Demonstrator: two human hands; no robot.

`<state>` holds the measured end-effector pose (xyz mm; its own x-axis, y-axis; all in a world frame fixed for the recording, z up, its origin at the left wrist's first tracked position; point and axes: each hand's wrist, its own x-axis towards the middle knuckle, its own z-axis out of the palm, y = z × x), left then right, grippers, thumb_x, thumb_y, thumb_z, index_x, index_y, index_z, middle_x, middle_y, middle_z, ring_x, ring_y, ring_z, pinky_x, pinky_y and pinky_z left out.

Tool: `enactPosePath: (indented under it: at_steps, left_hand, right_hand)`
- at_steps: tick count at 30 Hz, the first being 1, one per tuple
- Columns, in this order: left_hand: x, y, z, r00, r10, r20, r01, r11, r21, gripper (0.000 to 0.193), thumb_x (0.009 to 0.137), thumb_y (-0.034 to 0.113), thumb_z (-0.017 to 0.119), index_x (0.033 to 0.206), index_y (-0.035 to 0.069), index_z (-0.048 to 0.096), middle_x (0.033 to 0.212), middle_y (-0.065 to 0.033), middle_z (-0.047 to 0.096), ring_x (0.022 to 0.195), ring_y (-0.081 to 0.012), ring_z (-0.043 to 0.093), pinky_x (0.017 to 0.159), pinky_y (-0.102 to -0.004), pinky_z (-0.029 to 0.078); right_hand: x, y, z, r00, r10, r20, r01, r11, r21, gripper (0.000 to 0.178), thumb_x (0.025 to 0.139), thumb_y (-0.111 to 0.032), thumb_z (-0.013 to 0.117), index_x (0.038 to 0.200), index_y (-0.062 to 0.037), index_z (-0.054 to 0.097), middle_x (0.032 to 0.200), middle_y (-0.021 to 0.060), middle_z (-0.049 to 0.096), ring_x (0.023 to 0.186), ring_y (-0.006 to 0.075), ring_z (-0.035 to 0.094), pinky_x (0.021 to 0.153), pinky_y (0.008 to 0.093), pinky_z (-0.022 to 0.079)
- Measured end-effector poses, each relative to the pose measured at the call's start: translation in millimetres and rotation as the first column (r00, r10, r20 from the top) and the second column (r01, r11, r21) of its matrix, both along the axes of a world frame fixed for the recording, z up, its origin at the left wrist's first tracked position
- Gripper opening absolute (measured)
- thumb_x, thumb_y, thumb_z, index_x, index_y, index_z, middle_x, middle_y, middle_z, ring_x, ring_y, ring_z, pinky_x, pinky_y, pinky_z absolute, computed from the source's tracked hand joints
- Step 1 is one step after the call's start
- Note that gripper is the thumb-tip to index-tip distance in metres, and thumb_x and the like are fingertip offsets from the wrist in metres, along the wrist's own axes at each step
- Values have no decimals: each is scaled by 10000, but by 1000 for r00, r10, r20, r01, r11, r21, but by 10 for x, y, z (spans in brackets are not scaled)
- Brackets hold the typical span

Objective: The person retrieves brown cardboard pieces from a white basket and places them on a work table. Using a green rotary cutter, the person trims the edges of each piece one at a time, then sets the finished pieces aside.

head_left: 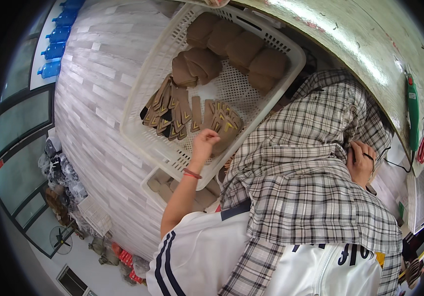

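Observation:
My left hand [206, 144], a red band at its wrist, reaches over a white plastic crate [145, 93]. Its fingers are bent together; whatever they pinch, if anything, is too small to make out. Beside the fingertips lies a single brown fabric strip [196, 112]. To its left is a fanned bundle of brown strips with yellow chevrons [166, 109], and to its right a second such bundle [225, 117] lies on brown cloth. On the plaid cloth over my lap rests my right hand [361, 162], a dark ring on one finger, its fingers loosely apart and holding nothing visible.
Stacks of folded brown fabric pieces [241, 47] line the crate's far side. A second crate [155, 197] with brown pieces stands below. On the worktable [320, 24] at right lie a green corded tool [412, 111] and red-handled scissors [422, 149]. Blue water bottles [54, 51] stand far left.

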<state>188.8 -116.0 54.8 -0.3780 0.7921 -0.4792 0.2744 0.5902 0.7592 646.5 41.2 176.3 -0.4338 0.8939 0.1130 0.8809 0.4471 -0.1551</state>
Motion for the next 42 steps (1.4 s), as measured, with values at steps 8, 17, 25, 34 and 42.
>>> enactPosePath:
  at_steps: [8,17,25,34,42]
  left_hand:
    - [-31,-97,-224,947,-115,-301,145,986,78,129,847,35,651,966,5,691,873,-89,617,790,-190,621,693,-286,479]
    - [-701,452,-1316,937,144,-317,-238,931,-278,286,782,195,725,993,10,671,962,-207,693,929,-339,668,807,-396,513]
    - [-794,568,-1596,911,-66,-408,-121,902,-415,298,685,197,802,870,13,658,920,-200,692,931,-361,658,814,-409,514]
    - [-1054,372,-1297,847,518,-116,-513,855,73,203,802,-3,716,936,34,568,735,-14,584,622,-114,534,575,-266,446]
    - [-929,383,-221,540,768,346,-839,523,149,66,895,13,601,937,15,550,854,-109,622,720,-222,637,657,-336,547]
  right_hand:
    - [9,-10,6,999,-8,40,8,1000,1,225,791,-27,661,1010,-75,670,997,40,667,925,274,604,863,387,444]
    - [16,23,-7,998,4,58,-2,1000,-21,230,782,-26,665,1006,-75,670,1003,41,665,935,272,603,867,386,444]
    - [-16,22,23,998,-5,59,6,1000,-13,223,778,-30,669,996,-76,668,995,35,659,943,267,598,866,381,442]
    - [-1,21,2,999,11,41,-11,1000,4,231,778,-26,670,1005,-71,669,988,37,664,923,269,604,862,381,446]
    - [-13,6,4,1000,-5,23,5,1000,11,221,783,-29,667,999,-73,672,986,39,664,925,268,605,863,382,448]
